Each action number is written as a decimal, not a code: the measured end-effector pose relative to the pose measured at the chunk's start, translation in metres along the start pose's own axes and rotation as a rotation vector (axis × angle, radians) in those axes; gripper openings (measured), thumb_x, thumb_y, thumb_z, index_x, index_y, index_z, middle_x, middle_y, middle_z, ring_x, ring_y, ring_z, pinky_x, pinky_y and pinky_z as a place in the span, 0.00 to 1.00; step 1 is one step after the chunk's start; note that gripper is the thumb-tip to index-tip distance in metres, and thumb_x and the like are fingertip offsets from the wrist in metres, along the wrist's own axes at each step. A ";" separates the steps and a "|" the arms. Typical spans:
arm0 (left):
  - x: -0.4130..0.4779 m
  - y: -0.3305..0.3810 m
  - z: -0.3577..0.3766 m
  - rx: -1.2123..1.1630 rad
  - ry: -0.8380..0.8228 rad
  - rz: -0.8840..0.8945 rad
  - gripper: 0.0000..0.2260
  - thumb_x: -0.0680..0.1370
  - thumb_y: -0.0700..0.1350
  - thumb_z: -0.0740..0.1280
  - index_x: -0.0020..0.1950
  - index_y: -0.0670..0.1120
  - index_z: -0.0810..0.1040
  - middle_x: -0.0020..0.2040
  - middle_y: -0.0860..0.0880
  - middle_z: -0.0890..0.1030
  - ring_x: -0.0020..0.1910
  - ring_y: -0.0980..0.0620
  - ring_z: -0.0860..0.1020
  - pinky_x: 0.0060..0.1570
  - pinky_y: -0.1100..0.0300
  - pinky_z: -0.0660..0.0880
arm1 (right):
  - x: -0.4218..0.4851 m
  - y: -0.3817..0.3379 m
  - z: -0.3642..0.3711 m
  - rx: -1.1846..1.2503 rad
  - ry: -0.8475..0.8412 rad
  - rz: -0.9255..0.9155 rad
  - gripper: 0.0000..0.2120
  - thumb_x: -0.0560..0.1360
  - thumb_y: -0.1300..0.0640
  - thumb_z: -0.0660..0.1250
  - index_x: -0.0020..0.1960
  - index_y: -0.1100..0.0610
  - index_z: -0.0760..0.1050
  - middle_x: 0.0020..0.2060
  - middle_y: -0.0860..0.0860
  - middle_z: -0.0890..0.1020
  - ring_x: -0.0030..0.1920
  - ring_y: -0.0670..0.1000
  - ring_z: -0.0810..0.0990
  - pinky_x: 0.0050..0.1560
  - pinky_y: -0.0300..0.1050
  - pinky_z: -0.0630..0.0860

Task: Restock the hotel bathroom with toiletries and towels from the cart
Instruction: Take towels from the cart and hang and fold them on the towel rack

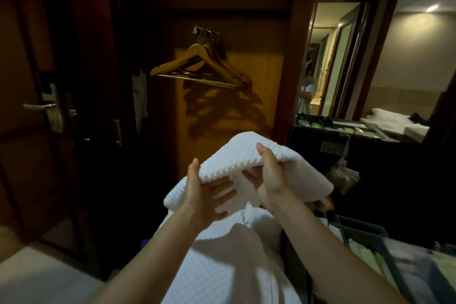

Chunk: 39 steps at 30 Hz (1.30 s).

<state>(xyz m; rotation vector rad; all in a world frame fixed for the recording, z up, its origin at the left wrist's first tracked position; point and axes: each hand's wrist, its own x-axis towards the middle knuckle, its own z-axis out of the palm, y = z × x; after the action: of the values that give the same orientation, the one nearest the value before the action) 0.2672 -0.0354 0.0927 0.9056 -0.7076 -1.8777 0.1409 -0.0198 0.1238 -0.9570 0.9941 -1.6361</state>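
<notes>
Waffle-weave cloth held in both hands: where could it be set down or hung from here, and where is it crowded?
Both hands, left hand and right hand, grip the white waffle cloth. The closet ahead has dark open room left of the wooden hangers; the hangers themselves are bare. At lower right the cart's bins look packed.

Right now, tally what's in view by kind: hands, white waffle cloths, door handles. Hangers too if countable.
Hands: 2, left hand and right hand, both gripping the folded cloth
White waffle cloths: 2, the folded cloth and the robe under it
Door handles: 1
Hangers: several, overlapping, cannot count
Total counted: 5
</notes>
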 end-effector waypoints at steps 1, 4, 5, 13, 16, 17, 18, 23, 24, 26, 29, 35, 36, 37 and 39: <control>-0.001 0.001 -0.001 0.025 0.020 -0.022 0.33 0.73 0.68 0.51 0.62 0.43 0.73 0.60 0.43 0.78 0.60 0.43 0.74 0.67 0.38 0.58 | -0.002 -0.002 0.000 -0.005 -0.023 -0.002 0.11 0.78 0.48 0.59 0.58 0.48 0.73 0.52 0.48 0.82 0.52 0.49 0.81 0.47 0.43 0.79; -0.003 0.013 -0.001 0.059 0.086 0.081 0.25 0.76 0.61 0.54 0.65 0.46 0.71 0.61 0.43 0.77 0.59 0.43 0.75 0.66 0.40 0.61 | -0.005 -0.002 -0.005 -0.065 -0.086 -0.048 0.08 0.78 0.48 0.58 0.55 0.45 0.73 0.48 0.43 0.83 0.48 0.44 0.82 0.39 0.36 0.78; -0.004 0.017 -0.002 0.058 0.087 0.144 0.23 0.77 0.59 0.55 0.65 0.47 0.70 0.61 0.44 0.77 0.59 0.44 0.75 0.65 0.42 0.62 | -0.007 -0.003 -0.007 -0.087 -0.099 -0.073 0.07 0.78 0.49 0.58 0.52 0.43 0.75 0.46 0.41 0.83 0.48 0.42 0.82 0.39 0.33 0.78; -0.028 0.020 -0.011 0.262 0.080 0.503 0.24 0.78 0.56 0.58 0.72 0.51 0.62 0.67 0.50 0.72 0.63 0.51 0.72 0.59 0.55 0.65 | -0.025 -0.013 -0.031 -0.295 -0.248 -0.206 0.20 0.77 0.46 0.58 0.69 0.48 0.67 0.66 0.47 0.73 0.66 0.46 0.71 0.69 0.52 0.67; -0.047 0.013 -0.009 0.292 0.087 0.544 0.26 0.77 0.56 0.59 0.73 0.50 0.61 0.67 0.50 0.72 0.63 0.51 0.72 0.63 0.56 0.66 | -0.034 -0.017 -0.042 -0.325 -0.329 -0.227 0.14 0.78 0.48 0.59 0.63 0.42 0.69 0.62 0.39 0.75 0.63 0.39 0.72 0.65 0.41 0.69; -0.055 0.009 -0.008 0.304 0.086 0.561 0.27 0.76 0.56 0.60 0.73 0.50 0.60 0.67 0.50 0.72 0.64 0.51 0.73 0.65 0.54 0.66 | -0.038 -0.020 -0.045 -0.334 -0.349 -0.240 0.12 0.78 0.49 0.59 0.60 0.38 0.71 0.59 0.34 0.77 0.60 0.34 0.73 0.60 0.33 0.71; -0.063 0.006 -0.006 0.317 0.085 0.582 0.29 0.75 0.57 0.61 0.74 0.50 0.60 0.68 0.50 0.72 0.64 0.51 0.73 0.67 0.53 0.66 | -0.042 -0.023 -0.047 -0.345 -0.359 -0.256 0.10 0.78 0.50 0.60 0.56 0.35 0.72 0.53 0.27 0.76 0.56 0.28 0.73 0.53 0.25 0.71; -0.117 -0.010 0.009 0.295 0.172 0.694 0.30 0.66 0.56 0.66 0.67 0.54 0.64 0.64 0.50 0.73 0.61 0.52 0.75 0.60 0.55 0.72 | -0.073 -0.040 -0.059 -0.368 -0.434 -0.270 0.07 0.74 0.44 0.59 0.50 0.31 0.68 0.39 0.14 0.68 0.44 0.17 0.66 0.35 0.14 0.63; -0.130 -0.014 0.014 0.282 0.192 0.714 0.26 0.66 0.55 0.67 0.63 0.56 0.65 0.63 0.51 0.74 0.60 0.53 0.75 0.59 0.56 0.72 | -0.082 -0.042 -0.060 -0.365 -0.455 -0.253 0.09 0.73 0.42 0.58 0.50 0.27 0.68 0.39 0.13 0.68 0.44 0.17 0.66 0.35 0.14 0.63; -0.155 -0.025 0.018 0.280 0.258 0.746 0.24 0.65 0.56 0.67 0.59 0.58 0.67 0.62 0.52 0.73 0.62 0.52 0.73 0.62 0.54 0.71 | -0.098 -0.046 -0.061 -0.397 -0.482 -0.222 0.14 0.71 0.39 0.58 0.45 0.16 0.63 0.40 0.14 0.68 0.45 0.17 0.67 0.36 0.14 0.64; -0.196 -0.044 0.017 0.305 0.350 0.799 0.33 0.69 0.56 0.70 0.71 0.52 0.62 0.68 0.50 0.70 0.66 0.49 0.71 0.66 0.45 0.68 | -0.120 -0.046 -0.063 -0.420 -0.544 -0.225 0.15 0.70 0.39 0.59 0.44 0.15 0.63 0.41 0.16 0.70 0.45 0.19 0.69 0.36 0.15 0.65; -0.296 -0.077 0.012 0.366 0.428 0.876 0.31 0.70 0.55 0.65 0.72 0.53 0.62 0.67 0.51 0.73 0.64 0.51 0.74 0.60 0.49 0.72 | -0.177 -0.047 -0.048 -0.395 -0.633 -0.137 0.04 0.69 0.36 0.61 0.44 0.29 0.73 0.39 0.25 0.71 0.39 0.17 0.66 0.38 0.23 0.68; -0.313 -0.081 0.014 0.371 0.459 0.868 0.33 0.69 0.57 0.66 0.72 0.52 0.63 0.67 0.50 0.74 0.64 0.51 0.74 0.60 0.50 0.72 | -0.186 -0.048 -0.044 -0.401 -0.692 -0.103 0.14 0.67 0.33 0.60 0.49 0.35 0.75 0.46 0.31 0.75 0.45 0.22 0.71 0.44 0.26 0.69; -0.330 -0.085 0.016 0.372 0.497 0.860 0.34 0.67 0.58 0.67 0.72 0.51 0.64 0.66 0.50 0.75 0.63 0.50 0.74 0.60 0.50 0.72 | -0.194 -0.048 -0.038 -0.434 -0.764 -0.072 0.29 0.64 0.29 0.59 0.56 0.46 0.77 0.52 0.43 0.80 0.52 0.34 0.77 0.50 0.36 0.73; -0.363 -0.094 0.023 0.372 0.602 0.899 0.33 0.67 0.56 0.66 0.71 0.49 0.66 0.65 0.48 0.76 0.62 0.49 0.75 0.60 0.50 0.72 | -0.212 -0.048 -0.025 -0.508 -0.832 -0.013 0.46 0.60 0.26 0.55 0.60 0.62 0.76 0.57 0.59 0.80 0.57 0.57 0.78 0.55 0.48 0.73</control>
<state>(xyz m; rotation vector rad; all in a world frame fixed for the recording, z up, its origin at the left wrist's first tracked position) 0.3205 0.3334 0.1420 1.0664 -0.8878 -0.6444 0.1513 0.1984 0.1301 -1.7861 0.8004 -0.8250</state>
